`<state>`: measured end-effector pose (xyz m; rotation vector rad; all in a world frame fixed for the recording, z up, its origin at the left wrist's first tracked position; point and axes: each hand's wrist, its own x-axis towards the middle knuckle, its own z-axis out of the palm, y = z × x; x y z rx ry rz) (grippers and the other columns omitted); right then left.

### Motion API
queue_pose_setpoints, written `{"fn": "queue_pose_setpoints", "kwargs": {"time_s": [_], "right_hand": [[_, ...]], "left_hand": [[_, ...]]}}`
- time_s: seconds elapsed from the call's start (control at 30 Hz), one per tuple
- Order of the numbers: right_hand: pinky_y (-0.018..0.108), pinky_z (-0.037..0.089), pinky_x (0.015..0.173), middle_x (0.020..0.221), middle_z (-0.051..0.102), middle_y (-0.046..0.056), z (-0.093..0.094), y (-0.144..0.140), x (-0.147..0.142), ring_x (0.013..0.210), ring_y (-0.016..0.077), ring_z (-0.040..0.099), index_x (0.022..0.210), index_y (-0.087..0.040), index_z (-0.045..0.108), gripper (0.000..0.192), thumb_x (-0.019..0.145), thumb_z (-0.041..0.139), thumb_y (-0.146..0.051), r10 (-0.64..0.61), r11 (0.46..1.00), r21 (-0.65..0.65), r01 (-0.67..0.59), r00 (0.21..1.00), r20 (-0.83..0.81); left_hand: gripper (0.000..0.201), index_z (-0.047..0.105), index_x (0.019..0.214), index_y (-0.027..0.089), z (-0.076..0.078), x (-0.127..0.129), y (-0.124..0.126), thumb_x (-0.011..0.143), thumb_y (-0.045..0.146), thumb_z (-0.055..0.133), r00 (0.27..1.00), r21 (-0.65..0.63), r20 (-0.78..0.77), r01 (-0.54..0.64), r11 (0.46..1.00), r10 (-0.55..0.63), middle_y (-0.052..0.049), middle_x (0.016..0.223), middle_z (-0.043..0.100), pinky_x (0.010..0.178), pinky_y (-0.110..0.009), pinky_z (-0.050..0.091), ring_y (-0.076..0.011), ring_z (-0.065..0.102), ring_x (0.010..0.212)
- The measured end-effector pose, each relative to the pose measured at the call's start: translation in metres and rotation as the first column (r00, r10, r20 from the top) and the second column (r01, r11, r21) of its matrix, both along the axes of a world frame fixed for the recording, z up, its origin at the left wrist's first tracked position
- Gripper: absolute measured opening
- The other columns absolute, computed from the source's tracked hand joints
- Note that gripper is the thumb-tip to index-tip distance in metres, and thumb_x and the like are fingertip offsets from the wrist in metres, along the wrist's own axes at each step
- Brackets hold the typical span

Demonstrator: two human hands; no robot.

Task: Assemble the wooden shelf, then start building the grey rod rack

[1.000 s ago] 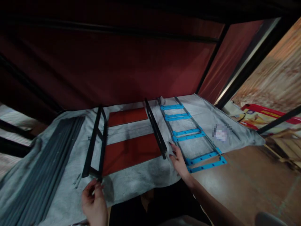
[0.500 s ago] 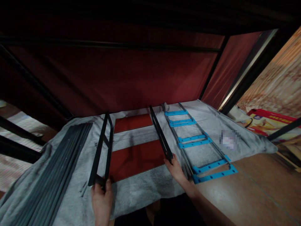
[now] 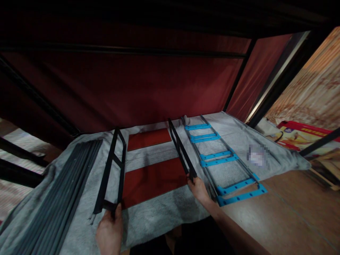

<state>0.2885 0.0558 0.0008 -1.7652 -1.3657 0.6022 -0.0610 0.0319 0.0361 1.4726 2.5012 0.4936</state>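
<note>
Head view: two hands point(image 3: 109, 229) each grip one black frame point(image 3: 106, 173), two red boards point(image 3: 155, 180) between.

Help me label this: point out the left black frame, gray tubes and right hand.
Left black frame point(image 3: 106, 173), head view: outer long bar.
Gray tubes point(image 3: 65, 193), head view: middle of bundle.
Right hand point(image 3: 199, 191), head view: back of hand.

Pixelated patch point(image 3: 257, 156), cropped grey rods point(image 3: 60, 194), left hand point(image 3: 109, 230) partly hidden
</note>
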Motion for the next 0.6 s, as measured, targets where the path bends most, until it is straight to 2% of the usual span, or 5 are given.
{"fn": "queue_pose_setpoints", "kwargs": {"time_s": [0.17,0.4,0.5,0.6], "right_hand": [[0.035,0.054,0.085,0.098,0.075,0.012,0.004,0.002,0.006,0.093,0.0250,0.072,0.105,-0.016,0.066,0.030,0.086,0.046,-0.027,0.002,1.000,0.021,-0.002,1.000,-0.014],[0.036,0.053,0.086,0.097,0.073,0.013,0.000,0.004,0.009,0.092,0.0249,0.070,0.102,-0.016,0.064,0.029,0.086,0.044,-0.029,-0.009,1.000,0.021,0.010,0.998,-0.056],[0.035,0.053,0.088,0.099,0.073,0.012,0.001,0.005,0.009,0.095,0.0240,0.070,0.103,-0.016,0.064,0.028,0.087,0.043,-0.027,0.003,0.999,0.045,0.001,0.998,-0.069],[0.034,0.052,0.090,0.102,0.072,0.012,0.004,0.007,0.011,0.098,0.0229,0.069,0.103,-0.017,0.063,0.025,0.087,0.045,-0.023,-0.013,0.999,0.036,0.016,0.996,-0.085]], "left_hand": [[0.048,0.066,0.104,0.015,0.006,0.004,-0.003,0.095,0.053,0.038,0.999,-0.049,-0.038,-0.005,0.999,0.003,-0.012,0.074,0.067,0.063,-0.034,0.040,-0.0289,0.064,0.070],[0.054,0.066,0.115,0.015,0.004,0.008,-0.010,0.096,0.054,0.034,0.998,-0.140,-0.043,-0.057,0.989,0.051,-0.017,0.086,0.071,0.065,-0.037,0.042,-0.0324,0.067,0.077],[0.059,0.066,0.116,0.015,0.000,0.009,-0.012,0.095,0.058,0.031,0.998,-0.125,-0.056,-0.043,0.991,0.036,-0.017,0.087,0.072,0.065,-0.038,0.044,-0.0329,0.067,0.077],[0.066,0.068,0.114,0.015,-0.015,0.004,-0.014,0.091,0.065,0.031,0.996,-0.087,-0.052,-0.071,0.994,0.067,-0.018,0.081,0.071,0.062,-0.041,0.047,-0.0343,0.066,0.071]]}}
